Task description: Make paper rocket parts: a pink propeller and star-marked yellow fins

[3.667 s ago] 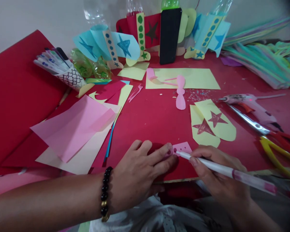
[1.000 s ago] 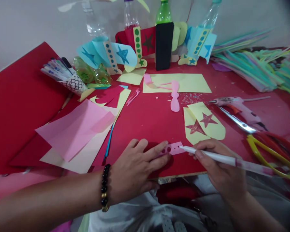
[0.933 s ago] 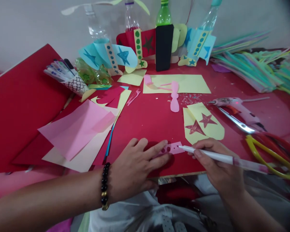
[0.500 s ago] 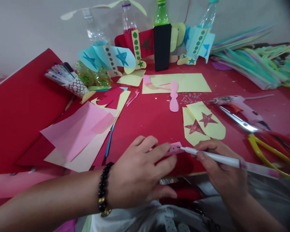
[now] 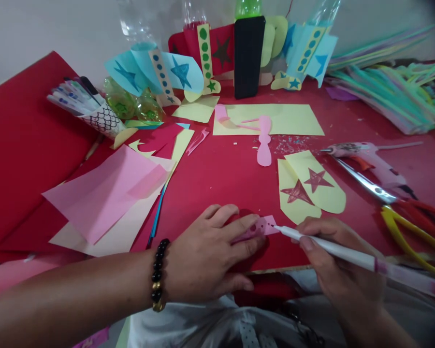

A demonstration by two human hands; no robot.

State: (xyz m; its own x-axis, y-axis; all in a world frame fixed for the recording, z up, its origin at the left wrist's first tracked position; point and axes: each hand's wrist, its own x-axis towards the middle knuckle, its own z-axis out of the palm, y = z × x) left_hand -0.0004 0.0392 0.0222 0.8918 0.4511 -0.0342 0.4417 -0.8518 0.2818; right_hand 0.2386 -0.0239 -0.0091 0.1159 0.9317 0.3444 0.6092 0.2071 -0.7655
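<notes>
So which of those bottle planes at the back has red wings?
The middle one, just left of the black phone: red wings with a dark star and a yellow strip of green dots. The planes either side have light blue wings.

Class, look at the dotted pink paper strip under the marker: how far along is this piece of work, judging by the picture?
Done: two yellow wing shapes already carry red stars, and the pink strip shows a few dots. In hand: the left hand presses the strip flat on the red table while the right hand holds a marker with its tip at the strip's right end. Left: probably more dots; the strip lies loose, not yet attached to anything.
</notes>
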